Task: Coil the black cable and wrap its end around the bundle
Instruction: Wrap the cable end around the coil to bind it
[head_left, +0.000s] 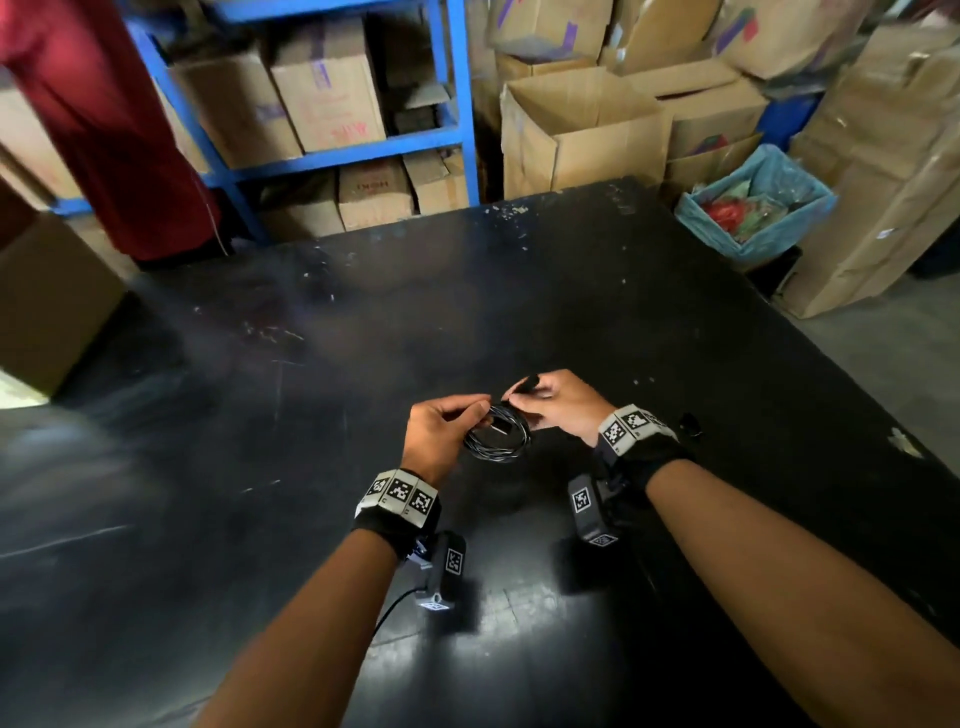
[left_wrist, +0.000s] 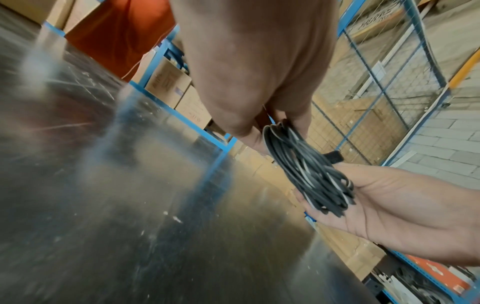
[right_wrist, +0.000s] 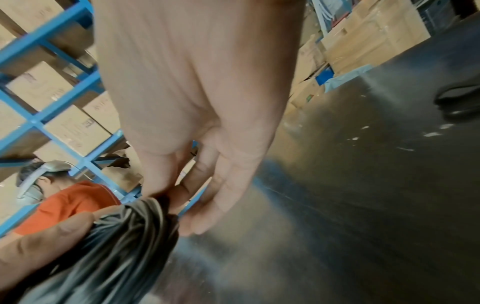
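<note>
black cable (head_left: 496, 432) coiled, held between both hands above table (head_left: 311, 364); left grip (head_left: 447, 423) clasps bundle, right grip (head_left: 556, 402) pinches its end.

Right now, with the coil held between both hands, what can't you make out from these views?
- Whether the cable's end is wrapped round the bundle: head view, too small, fingers cover it.
- The left hand's grip: left wrist view, the palm hides its fingers.
- The plug in the right hand: small, partly covered.
- The coil: right wrist view, blurred.
- A dark object: cut off by the edge.
</note>
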